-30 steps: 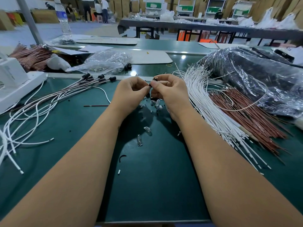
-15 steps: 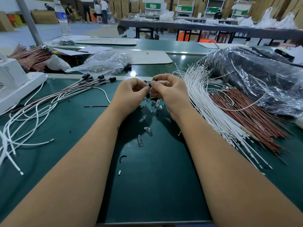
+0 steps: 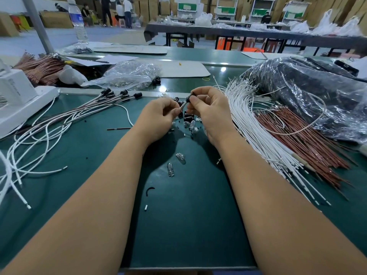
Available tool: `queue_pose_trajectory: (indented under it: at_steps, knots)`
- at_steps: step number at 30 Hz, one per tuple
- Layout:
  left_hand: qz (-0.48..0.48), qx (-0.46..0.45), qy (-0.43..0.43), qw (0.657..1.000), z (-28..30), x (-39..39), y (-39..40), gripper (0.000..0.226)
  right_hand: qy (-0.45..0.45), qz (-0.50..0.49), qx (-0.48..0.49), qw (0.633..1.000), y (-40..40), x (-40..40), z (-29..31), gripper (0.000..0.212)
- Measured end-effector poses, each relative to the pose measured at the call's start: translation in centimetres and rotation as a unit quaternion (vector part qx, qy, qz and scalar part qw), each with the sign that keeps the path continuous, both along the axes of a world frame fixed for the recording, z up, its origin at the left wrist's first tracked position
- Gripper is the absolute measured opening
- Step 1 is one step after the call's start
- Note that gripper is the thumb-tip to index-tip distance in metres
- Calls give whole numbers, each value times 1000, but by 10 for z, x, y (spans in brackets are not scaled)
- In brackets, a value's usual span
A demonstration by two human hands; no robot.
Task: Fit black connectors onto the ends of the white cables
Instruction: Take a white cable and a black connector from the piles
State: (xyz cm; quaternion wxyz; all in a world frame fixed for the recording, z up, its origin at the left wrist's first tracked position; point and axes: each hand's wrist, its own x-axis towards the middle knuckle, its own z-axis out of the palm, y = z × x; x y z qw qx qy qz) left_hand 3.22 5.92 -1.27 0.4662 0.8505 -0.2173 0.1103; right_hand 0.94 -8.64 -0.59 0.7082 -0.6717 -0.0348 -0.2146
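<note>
The right hand (image 3: pixel 208 114) pinches a black connector (image 3: pixel 191 95); the left hand (image 3: pixel 158 118) pinches the cable end (image 3: pixel 181 108) entering it. Keep both in line and push straight, above the bench (image 3: pixel 188 225), until seated.

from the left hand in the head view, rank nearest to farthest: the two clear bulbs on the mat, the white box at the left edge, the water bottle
1. The clear bulbs, on the green mat just below and right of the left hand.
2. The white box, at the table's far left edge.
3. The water bottle, standing upright at the back left, beyond the table.
</note>
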Motion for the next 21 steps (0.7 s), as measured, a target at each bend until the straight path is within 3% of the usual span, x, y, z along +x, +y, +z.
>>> queue_pose_trajectory:
  at_steps: [7,13,15,18,21]
  knots:
    - [46,71,-68,994,-3,0,0,6,13,-12,-36,999,1,0,-3,15]
    - [13,-11,-67,998,0,-3,-5,15,17,8,-77,997,4,-1,-2,16]
    - [16,-50,-59,997,3,-3,-3,15,28,30,-42,998,5,-2,0,11]
    - [-16,-119,-29,992,7,-6,-1,14,41,55,60,996,-2,-2,4,20]
    - [-75,-144,-6,987,8,-10,-2,12,46,36,62,996,-5,-2,4,17]
